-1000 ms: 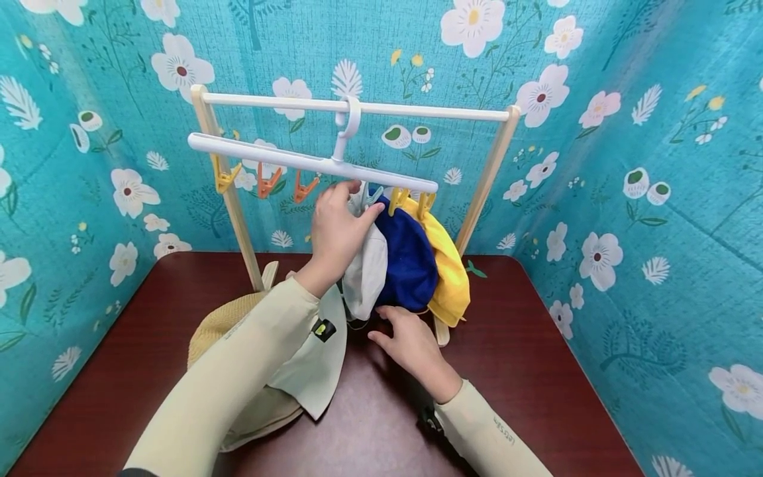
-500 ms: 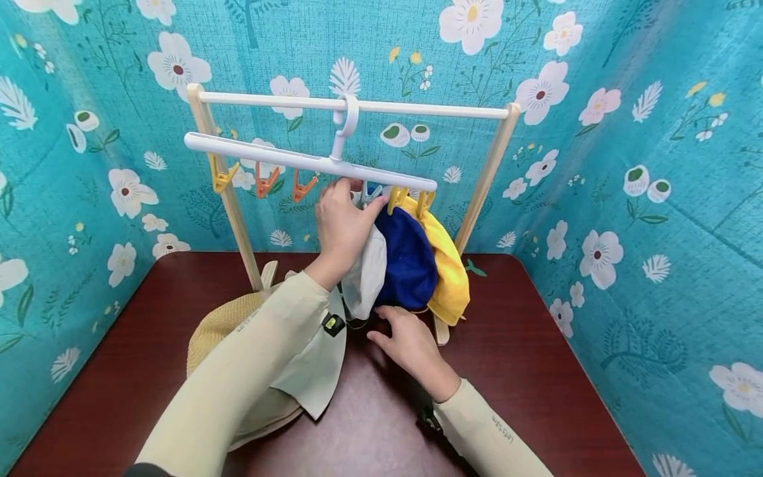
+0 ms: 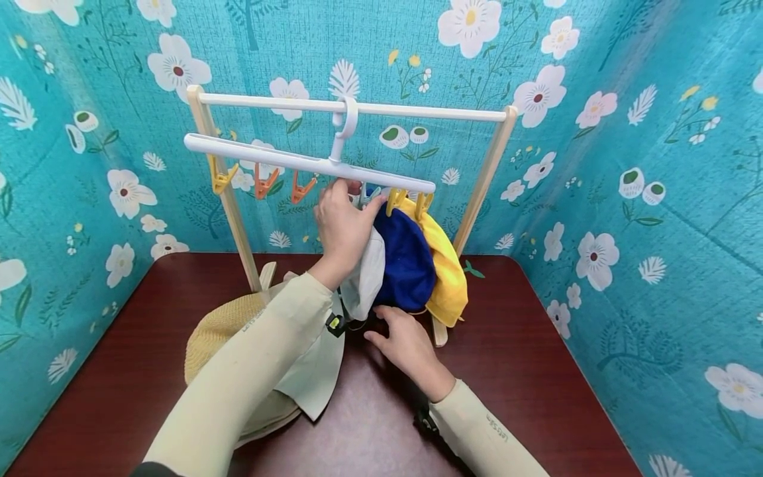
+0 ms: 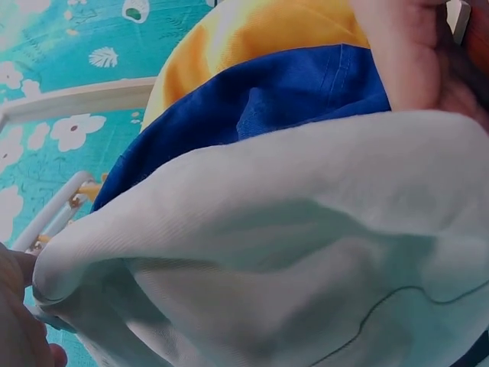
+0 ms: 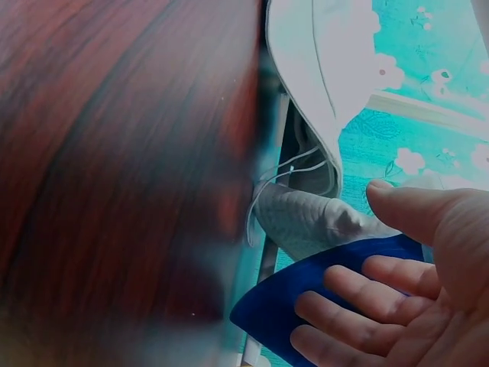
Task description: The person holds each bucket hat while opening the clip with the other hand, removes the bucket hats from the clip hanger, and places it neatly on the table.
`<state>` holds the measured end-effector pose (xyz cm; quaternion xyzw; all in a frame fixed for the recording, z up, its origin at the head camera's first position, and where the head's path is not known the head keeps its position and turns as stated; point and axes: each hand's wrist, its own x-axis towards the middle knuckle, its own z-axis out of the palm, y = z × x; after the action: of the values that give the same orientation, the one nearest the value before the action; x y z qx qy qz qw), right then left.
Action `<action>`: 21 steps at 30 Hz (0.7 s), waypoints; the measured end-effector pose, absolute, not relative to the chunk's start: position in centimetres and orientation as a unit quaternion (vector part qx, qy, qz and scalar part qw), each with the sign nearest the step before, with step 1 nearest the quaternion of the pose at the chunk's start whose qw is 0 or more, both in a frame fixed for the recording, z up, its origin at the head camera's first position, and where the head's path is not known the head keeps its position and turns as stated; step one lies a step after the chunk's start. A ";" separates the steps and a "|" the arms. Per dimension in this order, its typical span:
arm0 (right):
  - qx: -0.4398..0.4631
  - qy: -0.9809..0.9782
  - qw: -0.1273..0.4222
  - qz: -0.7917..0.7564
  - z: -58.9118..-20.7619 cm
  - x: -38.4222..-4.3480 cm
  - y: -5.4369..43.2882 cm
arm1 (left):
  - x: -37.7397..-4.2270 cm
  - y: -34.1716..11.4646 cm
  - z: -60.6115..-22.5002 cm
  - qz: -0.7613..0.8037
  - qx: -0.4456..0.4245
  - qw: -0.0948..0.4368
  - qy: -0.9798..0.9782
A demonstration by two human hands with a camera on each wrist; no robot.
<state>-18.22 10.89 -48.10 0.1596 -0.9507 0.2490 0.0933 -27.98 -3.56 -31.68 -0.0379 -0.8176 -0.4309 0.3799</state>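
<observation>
My left hand (image 3: pixel 342 222) is at the light blue clothespin (image 3: pixel 370 194) under the hanger bar, its thumb and fingers around the clip. A white hat (image 3: pixel 371 268) hangs at that clip, its edge near my fingers in the left wrist view, where a thin cord crosses the white cloth (image 4: pixel 267 229). Beside it hang a blue hat (image 3: pixel 408 258) and a yellow hat (image 3: pixel 446 271) from yellow clothespins (image 3: pixel 396 201). Below the blue hat, my right hand (image 3: pixel 408 341) has relaxed fingers and grips nothing; in the right wrist view its fingers lie over the blue cloth (image 5: pixel 286 302).
The white hanger (image 3: pixel 262 156) tilts down to the right on a wooden rack's rail (image 3: pixel 429 111). Orange (image 3: pixel 265 182) and yellow clips dangle on its left. A straw hat (image 3: pixel 214 331) and a pale grey-green hat (image 3: pixel 318 381) lie on the dark red table (image 3: pixel 536 397).
The left hand has shifted slightly at the light blue clothespin, its thumb a little higher, and the left forearm has moved slightly right. My right hand stays nearly still.
</observation>
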 end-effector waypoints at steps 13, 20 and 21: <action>0.128 -0.955 0.097 0.250 -48.4 -18.7 9.6 | -28.1 -3.4 -31.7 -0.429 -0.032 0.381 -0.818; 0.117 -0.957 0.098 0.249 -48.7 -19.2 8.8 | -28.2 -3.3 -31.5 -0.428 -0.025 0.381 -0.819; 0.115 -0.957 0.097 0.249 -48.7 -19.2 8.7 | -28.1 -3.3 -31.5 -0.429 -0.025 0.380 -0.819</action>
<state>-19.22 8.69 -48.66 0.1149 -0.9568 0.2489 0.0968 -28.15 -3.28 -31.46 -0.0251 -0.8194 -0.4289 0.3795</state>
